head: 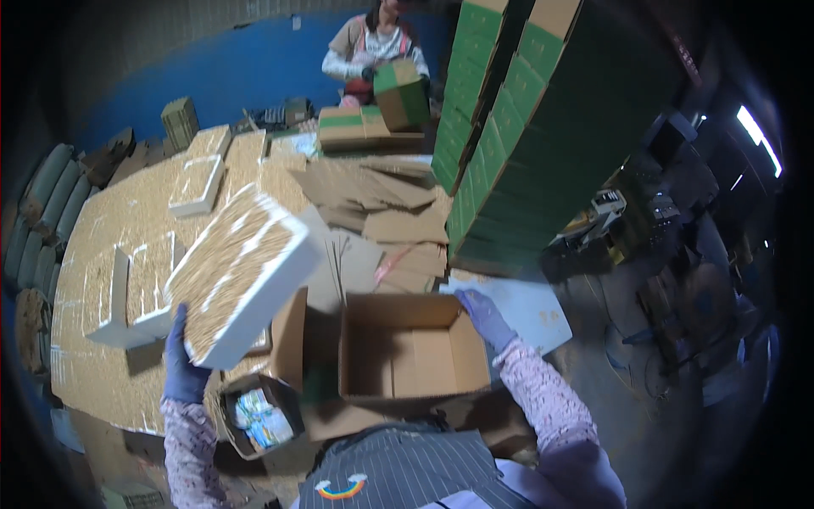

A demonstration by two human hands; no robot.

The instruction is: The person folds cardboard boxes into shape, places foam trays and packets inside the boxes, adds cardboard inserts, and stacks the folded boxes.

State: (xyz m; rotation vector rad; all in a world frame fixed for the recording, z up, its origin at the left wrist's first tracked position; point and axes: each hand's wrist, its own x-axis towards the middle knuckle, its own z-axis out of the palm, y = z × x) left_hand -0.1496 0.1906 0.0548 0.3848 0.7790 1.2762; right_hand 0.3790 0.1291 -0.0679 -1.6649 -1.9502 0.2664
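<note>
My left hand [186,356], in a purple glove, grips the lower corner of a white tray [273,280] filled with many thin wooden sticks. The tray is tilted, up and left of an open cardboard box [416,362], whose inside shows bare cardboard. At the box's upper right corner, my right hand [486,315], gloved alike, holds the rim. A raised cardboard flap [290,337] stands left of the box. A small open carton [261,417] with printed packets [264,420] sits below the held tray.
Loose sticks cover the wide table [76,356] at left, with more white trays [197,207] on it. Flattened cardboard [407,226] lies ahead. Tall stacks of green boxes [502,137] stand at right. Across the table, a co-worker [375,54] handles a green and brown box [402,95].
</note>
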